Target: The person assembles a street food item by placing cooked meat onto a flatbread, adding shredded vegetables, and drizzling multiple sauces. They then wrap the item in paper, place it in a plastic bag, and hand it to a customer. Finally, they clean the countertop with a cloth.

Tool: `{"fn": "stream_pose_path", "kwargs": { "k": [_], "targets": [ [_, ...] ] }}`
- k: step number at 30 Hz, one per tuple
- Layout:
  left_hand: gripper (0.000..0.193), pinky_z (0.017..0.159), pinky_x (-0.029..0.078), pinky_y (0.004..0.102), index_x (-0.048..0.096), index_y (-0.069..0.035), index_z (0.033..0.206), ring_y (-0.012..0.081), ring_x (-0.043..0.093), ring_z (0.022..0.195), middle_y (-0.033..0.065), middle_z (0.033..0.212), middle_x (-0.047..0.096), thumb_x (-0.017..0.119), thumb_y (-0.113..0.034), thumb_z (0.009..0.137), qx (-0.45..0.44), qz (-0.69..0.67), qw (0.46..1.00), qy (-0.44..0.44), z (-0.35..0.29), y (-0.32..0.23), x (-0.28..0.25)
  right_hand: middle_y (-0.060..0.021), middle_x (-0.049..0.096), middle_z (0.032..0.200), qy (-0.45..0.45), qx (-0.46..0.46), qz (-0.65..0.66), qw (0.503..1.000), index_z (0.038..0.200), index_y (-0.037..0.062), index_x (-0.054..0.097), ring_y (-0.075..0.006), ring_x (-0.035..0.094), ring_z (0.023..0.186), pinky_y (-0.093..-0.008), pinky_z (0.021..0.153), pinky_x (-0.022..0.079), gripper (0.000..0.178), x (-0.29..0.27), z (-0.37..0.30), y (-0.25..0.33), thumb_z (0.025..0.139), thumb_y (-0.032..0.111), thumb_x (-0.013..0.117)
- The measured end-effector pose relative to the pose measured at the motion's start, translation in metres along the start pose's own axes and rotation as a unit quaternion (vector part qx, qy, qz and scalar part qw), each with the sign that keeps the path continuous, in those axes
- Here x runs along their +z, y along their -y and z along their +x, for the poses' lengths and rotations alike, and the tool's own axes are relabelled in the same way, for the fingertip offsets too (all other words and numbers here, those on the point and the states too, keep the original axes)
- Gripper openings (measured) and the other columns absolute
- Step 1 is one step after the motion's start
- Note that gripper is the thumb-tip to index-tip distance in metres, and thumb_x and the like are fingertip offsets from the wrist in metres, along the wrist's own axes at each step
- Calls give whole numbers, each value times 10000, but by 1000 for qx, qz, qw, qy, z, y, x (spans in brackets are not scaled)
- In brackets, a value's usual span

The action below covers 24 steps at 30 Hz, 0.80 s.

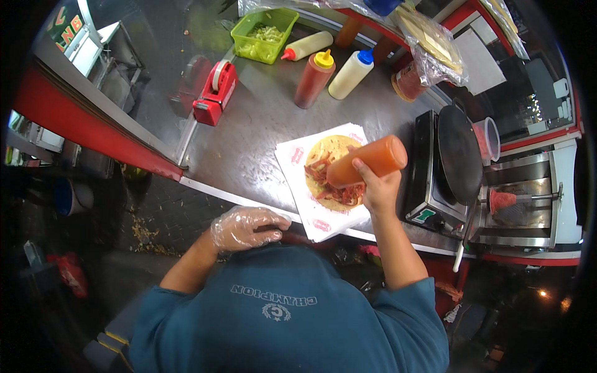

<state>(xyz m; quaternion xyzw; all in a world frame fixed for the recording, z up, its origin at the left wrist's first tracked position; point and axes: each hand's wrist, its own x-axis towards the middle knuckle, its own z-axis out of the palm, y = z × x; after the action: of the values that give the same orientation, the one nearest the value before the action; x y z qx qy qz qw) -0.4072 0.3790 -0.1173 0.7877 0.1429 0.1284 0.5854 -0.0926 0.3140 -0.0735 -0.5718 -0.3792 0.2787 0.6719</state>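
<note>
Right hand (377, 186) grips orange bottle (367, 161), tipped over meat-topped tortilla (333, 171) on paper (292, 168). Gloved left hand (245, 227), loosely curled, empty, at near counter (249, 130) edge.

R hand (378, 186) gripping, gloved L hand (245, 227) prob. flat.

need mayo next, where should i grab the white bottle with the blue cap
Grip the white bottle around its mid body, coming from the near right side. It leans with its blue cap away, the red bottle crowds its left, and the right hand is nearest.
</note>
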Motion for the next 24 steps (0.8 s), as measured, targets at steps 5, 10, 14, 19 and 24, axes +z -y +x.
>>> {"fn": "stream_pose_path", "kwargs": {
  "k": [5,10,14,19,24],
  "targets": [
    [323,948,574,383,722,-60,1244,274,732,1078,123,1162,755,731,-243,978,5,-9,1000,-10,-4,19,14,-157,701,1146,-73,-16,61,995,1259,-38,566,-321,709,1124,-446,1039,549,450,-19,19,18,878,-33,804],
    [278,964,568,385,737,-55,1199,262,735,1077,99,1146,770,762,-186,954,-21,-54,998,-5,4,-2,22,-152,684,1154,-97,-34,63,993,1261,-39,562,-325,709,1118,-476,1028,572,452,-41,20,24,876,-44,798],
    [295,979,557,389,735,-65,1219,276,718,1104,111,1165,758,734,-233,977,13,-37,999,32,21,1,34,-162,677,1161,-85,-47,31,995,1219,-33,581,-323,710,1105,-481,1015,582,394,-50,0,26,886,-31,792],
    [320,991,541,385,723,-72,1238,272,703,1129,115,1193,747,714,-273,990,-21,-58,993,101,40,-9,46,-133,670,1159,-176,-16,102,979,1241,-23,572,-288,699,1093,-493,1024,579,433,-77,11,40,874,-30,803],
    [265,966,552,389,732,-71,1216,242,719,1064,87,1132,758,717,-205,989,16,-39,994,99,51,-26,67,-151,662,1145,-154,-52,83,983,1267,-26,534,-345,713,1090,-487,992,603,441,-88,2,35,898,-25,776]
  ]
}}
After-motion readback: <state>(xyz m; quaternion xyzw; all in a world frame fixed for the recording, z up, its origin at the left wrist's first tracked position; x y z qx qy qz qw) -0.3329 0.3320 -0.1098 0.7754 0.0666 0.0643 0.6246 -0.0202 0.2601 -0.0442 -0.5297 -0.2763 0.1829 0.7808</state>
